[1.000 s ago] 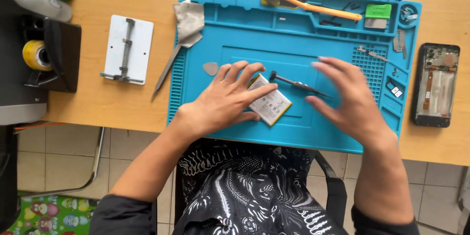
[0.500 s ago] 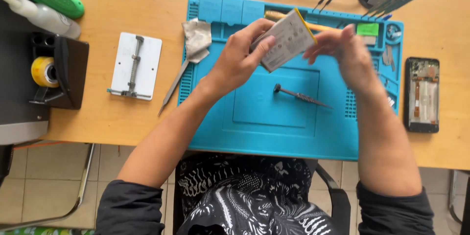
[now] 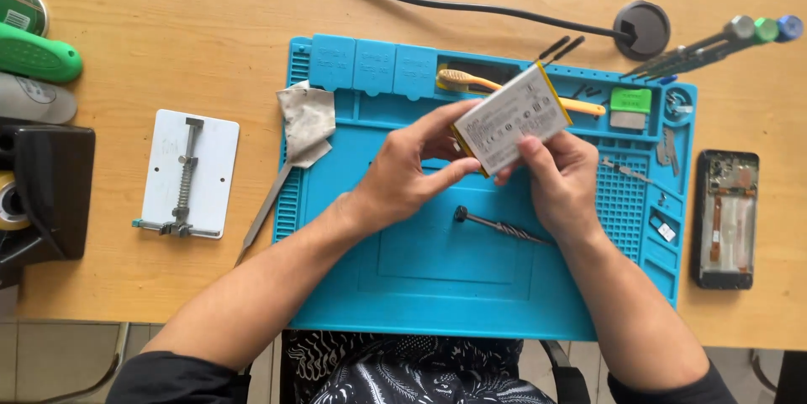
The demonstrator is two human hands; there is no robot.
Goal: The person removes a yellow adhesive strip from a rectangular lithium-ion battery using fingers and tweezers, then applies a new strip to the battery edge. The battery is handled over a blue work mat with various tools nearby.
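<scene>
flat grey battery pack (image 3: pixel 509 117) pinched by fingers of left hand (image 3: pixel 403 175) and right hand (image 3: pixel 561 181), lifted above blue mat (image 3: pixel 437 286). risks: bending, or dropping onto screwdriver (image 3: pixel 500 225) below.

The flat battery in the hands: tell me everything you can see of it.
The flat battery is a thin white-grey rectangular pack with yellow edging and small dark print on its face. It is held tilted above the blue work mat, touching nothing else. The left hand pinches its lower left edge; the right hand grips its lower side.
</scene>
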